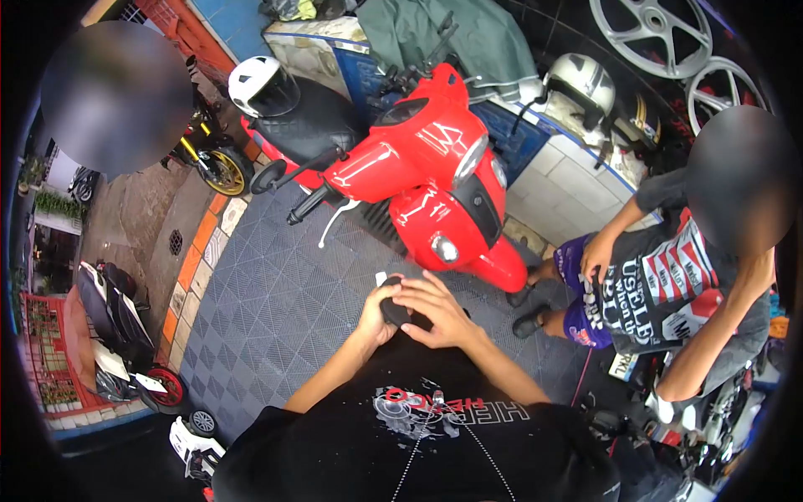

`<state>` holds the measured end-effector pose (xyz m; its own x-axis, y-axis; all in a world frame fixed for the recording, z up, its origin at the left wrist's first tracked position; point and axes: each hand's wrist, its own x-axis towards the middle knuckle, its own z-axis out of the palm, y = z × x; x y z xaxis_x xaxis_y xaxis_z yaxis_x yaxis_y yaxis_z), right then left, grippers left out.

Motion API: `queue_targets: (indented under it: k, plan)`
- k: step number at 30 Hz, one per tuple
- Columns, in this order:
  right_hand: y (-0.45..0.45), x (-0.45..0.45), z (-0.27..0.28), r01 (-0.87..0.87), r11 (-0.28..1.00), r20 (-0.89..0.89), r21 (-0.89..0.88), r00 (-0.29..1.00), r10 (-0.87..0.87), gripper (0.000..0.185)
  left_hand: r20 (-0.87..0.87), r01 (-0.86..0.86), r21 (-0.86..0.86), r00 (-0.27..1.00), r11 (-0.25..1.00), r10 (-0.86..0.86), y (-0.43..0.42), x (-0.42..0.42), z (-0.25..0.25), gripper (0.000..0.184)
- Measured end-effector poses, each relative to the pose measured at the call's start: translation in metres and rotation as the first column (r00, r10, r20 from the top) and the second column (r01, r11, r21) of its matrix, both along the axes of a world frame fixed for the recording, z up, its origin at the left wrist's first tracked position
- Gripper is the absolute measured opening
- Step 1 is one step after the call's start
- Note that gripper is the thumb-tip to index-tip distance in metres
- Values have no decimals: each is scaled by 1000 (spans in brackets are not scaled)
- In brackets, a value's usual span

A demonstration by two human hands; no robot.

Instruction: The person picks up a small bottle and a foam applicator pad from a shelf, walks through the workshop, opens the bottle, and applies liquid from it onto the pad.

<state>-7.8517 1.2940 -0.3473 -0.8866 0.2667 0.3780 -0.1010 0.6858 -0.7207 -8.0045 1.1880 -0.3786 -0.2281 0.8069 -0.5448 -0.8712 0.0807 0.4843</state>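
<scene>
In front of my chest, my left hand (376, 319) is wrapped round a small dark object (394, 311), with a small white bit (381, 278) showing at its top. My right hand (437, 311) lies over the same object from the other side, its fingers bent and reaching across to the left hand. What the object is cannot be made out, as the fingers cover much of it. Just beyond both hands stands a red scooter (368, 171), its handlebar grip (311, 205) to the upper left of them. Neither hand touches the scooter.
A white helmet (255, 84) rests on the scooter seat (314, 117). Another person (661, 284) sits at the right, feet near the scooter's front. Behind are a tiled counter (569, 171) with a silver helmet (581, 84) and wheel rims (652, 25). Parked motorcycles (117, 326) stand left.
</scene>
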Motion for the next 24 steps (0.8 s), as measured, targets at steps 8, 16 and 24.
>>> queue_targets:
  k: [8,16,24]
  plan:
    - [20,-28,37,186,982,-194,20,965,-179,78,-322,160,202,942,966,-89,50,-34,49,32]
    - [-9,-35,36,381,924,35,41,923,-383,107,-379,532,33,790,846,-482,46,-48,33,70]
    - [-70,-55,42,678,732,18,75,733,-680,97,-195,789,209,612,577,-766,42,-85,9,66]
